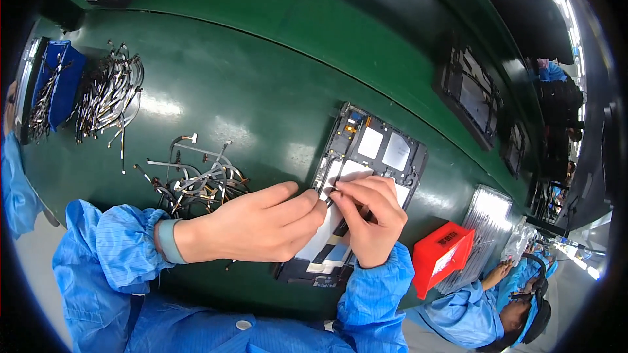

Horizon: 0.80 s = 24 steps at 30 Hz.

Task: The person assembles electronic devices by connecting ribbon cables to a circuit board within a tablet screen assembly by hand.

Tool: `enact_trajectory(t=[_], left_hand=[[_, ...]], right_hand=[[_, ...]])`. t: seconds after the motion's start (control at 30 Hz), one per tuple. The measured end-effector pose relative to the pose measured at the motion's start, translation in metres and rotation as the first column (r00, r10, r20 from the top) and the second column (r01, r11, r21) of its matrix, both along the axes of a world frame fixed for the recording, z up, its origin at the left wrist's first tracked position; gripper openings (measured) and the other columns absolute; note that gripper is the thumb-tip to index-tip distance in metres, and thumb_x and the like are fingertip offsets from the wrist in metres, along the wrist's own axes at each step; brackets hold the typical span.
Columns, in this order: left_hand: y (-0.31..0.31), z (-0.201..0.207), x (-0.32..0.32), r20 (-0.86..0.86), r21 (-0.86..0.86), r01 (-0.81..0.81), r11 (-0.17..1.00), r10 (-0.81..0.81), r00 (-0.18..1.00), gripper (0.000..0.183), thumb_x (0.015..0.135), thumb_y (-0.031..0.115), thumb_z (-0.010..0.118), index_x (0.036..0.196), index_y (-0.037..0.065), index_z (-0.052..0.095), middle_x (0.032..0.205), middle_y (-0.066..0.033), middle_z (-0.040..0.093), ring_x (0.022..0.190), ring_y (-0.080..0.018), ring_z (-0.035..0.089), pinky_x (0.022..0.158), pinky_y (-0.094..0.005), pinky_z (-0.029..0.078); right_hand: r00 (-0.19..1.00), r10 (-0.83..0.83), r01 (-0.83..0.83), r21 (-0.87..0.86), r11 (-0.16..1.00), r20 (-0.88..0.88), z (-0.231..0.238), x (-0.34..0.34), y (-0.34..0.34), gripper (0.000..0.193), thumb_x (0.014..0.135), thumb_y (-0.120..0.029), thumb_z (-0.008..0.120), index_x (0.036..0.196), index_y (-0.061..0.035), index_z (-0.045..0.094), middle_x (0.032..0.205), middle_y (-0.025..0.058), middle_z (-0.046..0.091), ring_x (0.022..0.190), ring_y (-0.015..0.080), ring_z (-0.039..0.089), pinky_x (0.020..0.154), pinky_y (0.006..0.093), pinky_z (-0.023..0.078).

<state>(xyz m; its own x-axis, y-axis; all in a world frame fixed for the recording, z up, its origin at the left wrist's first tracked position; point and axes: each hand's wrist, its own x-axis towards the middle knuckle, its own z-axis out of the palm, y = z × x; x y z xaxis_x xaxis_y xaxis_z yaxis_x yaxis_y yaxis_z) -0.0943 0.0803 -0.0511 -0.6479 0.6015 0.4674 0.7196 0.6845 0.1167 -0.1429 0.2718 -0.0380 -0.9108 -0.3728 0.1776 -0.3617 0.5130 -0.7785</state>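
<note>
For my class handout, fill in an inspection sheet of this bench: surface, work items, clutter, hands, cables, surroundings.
Surface: green tabletop, glossy with light reflections.
Work items: black opened device with pale panels, lying on the tabletop.
Clutter: red bin and clear ribbed plastic, right of the device.
Hands: left hand and right hand, bare, fingertips close together over the device; whether they grip anything is unclear.
Cables: loose tangle left of the device; larger bunch beside a blue bin, which holds more.
Surroundings: similar devices on the far side; co-worker in blue at right.
</note>
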Motion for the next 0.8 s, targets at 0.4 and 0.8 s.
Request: enact_trajectory(t=[0.4, 0.8], left_hand=[[0.005, -0.001, -0.001, 0.018, 0.021, 0.032, 0.999, -0.033, 0.999, 0.017, 0.078, 0.021, 0.057, 0.080, 0.005, 0.062, 0.105, -0.0116, 0.064, 0.099, -0.0214, 0.060, 0.083, -0.0308, 0.049], [0.008, -0.001, -0.001, 0.094, 0.051, 0.029, 0.998, -0.034, 0.995, 0.011, 0.082, 0.019, 0.059, 0.077, 0.009, 0.063, 0.111, -0.0118, 0.066, 0.098, -0.0218, 0.061, 0.081, -0.0309, 0.053]], right_hand=[[0.997, -0.047, 0.044, 0.043, 0.998, 0.063, -0.003, -0.006, 0.001, 0.023, 0.068, 0.004, 0.077, 0.089, -0.0053, 0.074, 0.084, 0.0060, 0.068, 0.076, 0.0205, 0.058, 0.068, 0.0304, 0.046], [0.968, -0.175, 0.177, 0.005, 0.984, 0.178, -0.001, -0.013, -0.006, 0.017, 0.073, 0.000, 0.078, 0.088, -0.0038, 0.074, 0.084, 0.0059, 0.067, 0.073, 0.0144, 0.058, 0.052, 0.0239, 0.042]])
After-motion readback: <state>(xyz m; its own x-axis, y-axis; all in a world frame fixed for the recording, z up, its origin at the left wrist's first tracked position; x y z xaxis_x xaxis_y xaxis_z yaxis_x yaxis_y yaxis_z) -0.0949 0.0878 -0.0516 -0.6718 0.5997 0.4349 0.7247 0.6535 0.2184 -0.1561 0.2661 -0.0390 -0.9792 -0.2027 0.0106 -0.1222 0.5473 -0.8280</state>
